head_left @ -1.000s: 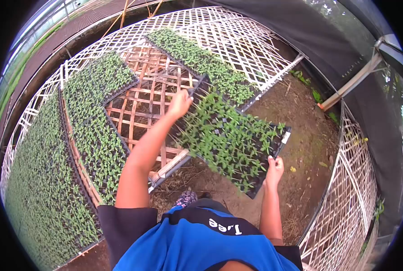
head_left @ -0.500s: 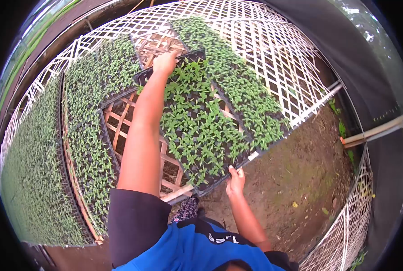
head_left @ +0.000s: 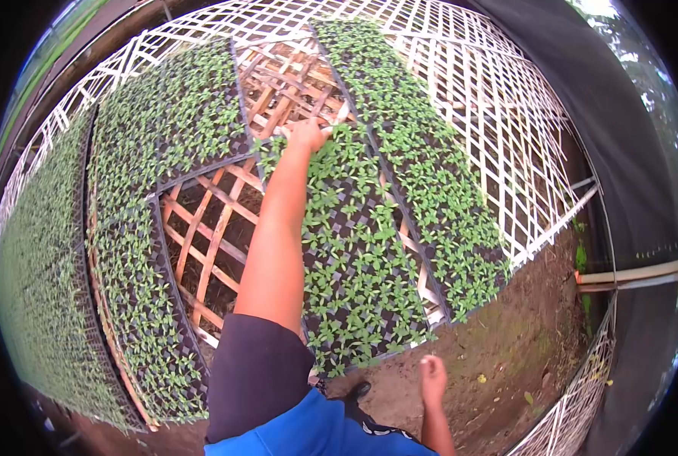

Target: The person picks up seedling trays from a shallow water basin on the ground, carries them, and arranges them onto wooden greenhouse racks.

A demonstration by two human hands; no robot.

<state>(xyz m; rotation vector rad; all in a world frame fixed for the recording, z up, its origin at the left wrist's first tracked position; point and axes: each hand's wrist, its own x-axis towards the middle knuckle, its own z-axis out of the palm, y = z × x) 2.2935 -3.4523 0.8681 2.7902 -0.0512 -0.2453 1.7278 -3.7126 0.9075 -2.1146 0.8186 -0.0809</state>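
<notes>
A seedling tray (head_left: 354, 258) full of small green plants lies flat on the slatted bench, between other trays. My left hand (head_left: 307, 137) reaches to its far edge, with the fingers closed on the rim. Off the tray's near right corner, over the soil, is my right hand (head_left: 432, 378); its fingers are curled together with nothing visible in them, and it does not touch the tray.
More seedling trays (head_left: 437, 175) stand along the right, and others (head_left: 134, 228) on the left. Bare wooden lattice (head_left: 210, 228) shows between them. White lattice (head_left: 491, 121) continues at the back right. Brown soil (head_left: 491, 357) and dark netting (head_left: 612, 137) border the right side.
The tray, tilted and raised in both hands before, now lies level on the bench. My right hand has let go of its near edge and moved down and right.
</notes>
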